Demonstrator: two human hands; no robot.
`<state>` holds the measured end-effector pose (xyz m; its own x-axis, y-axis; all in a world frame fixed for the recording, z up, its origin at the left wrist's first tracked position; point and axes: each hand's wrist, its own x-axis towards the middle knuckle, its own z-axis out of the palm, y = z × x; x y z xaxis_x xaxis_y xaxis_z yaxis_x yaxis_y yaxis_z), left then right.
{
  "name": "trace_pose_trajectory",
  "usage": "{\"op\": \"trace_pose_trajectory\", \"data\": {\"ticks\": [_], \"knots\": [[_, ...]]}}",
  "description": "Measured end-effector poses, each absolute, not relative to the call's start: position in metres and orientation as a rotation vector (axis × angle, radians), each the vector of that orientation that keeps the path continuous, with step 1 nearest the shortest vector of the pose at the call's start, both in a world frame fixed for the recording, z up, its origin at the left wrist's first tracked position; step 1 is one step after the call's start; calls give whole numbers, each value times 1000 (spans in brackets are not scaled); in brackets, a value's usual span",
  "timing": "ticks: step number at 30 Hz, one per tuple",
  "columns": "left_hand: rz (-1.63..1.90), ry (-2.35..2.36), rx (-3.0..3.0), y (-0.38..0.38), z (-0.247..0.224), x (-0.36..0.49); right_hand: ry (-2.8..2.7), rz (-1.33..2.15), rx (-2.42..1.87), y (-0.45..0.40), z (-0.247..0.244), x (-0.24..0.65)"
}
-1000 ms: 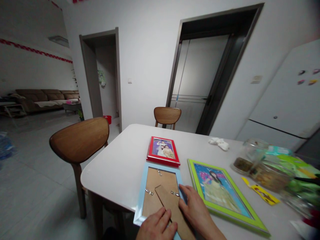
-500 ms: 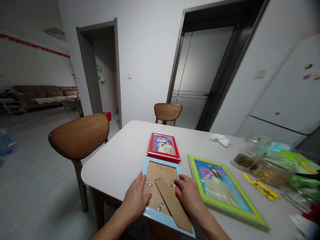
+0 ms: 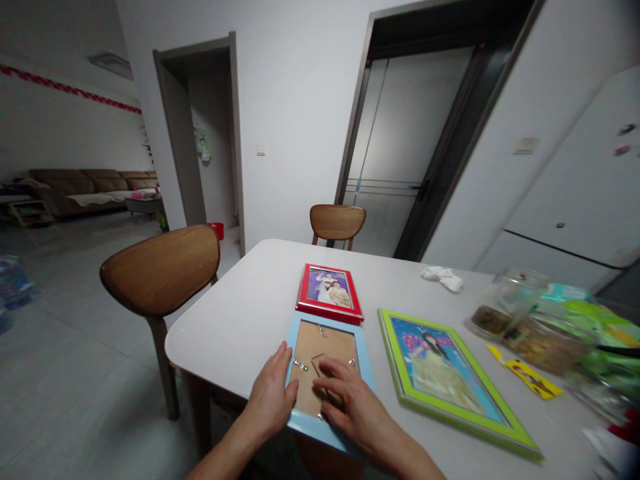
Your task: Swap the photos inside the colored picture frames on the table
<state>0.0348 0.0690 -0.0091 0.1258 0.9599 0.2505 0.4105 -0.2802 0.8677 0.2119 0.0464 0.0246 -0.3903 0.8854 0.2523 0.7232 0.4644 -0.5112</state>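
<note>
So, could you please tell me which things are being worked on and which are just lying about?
Worked on, it seems:
blue frame
brown backing
left hand
right hand

Apparently just lying about:
red frame
green frame
crumpled white wad
clear jars
yellow packet

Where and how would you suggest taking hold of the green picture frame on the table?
I would grip the green picture frame by its two long sides, left and right, one hand coming down to each. It lies flat and face up with no handle showing, but its raised rim should give fingertips an edge.
</note>
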Motion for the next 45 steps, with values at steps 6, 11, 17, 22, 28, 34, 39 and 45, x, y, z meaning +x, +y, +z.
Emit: {"op": "trace_pose_trajectory", "data": {"ticks": [6,11,17,22,28,34,39,45], "knots": [[1146,1306,1722,68,-8,36,-2287,626,-1283,44,34,209],[1126,1346,1740,67,-4,37,-2256,575,-1325,46,27,208],[1135,1338,1787,68,-9,36,-2201,489,-1395,61,26,197],[1157,1321,1781,69,-14,35,-2159,195,-1509,83,23,175],[1128,1349,1825,69,-14,35,-2133,69,-1603,91,16,168],[920,1497,2036,70,-12,36,-2037,43,-1828,112,11,191],[850,1531,2090,68,-7,37,-2103,61,-1792,122,10,194],[828,1551,2074,66,-4,37,-2078,115,-1724,105,18,195]]}}
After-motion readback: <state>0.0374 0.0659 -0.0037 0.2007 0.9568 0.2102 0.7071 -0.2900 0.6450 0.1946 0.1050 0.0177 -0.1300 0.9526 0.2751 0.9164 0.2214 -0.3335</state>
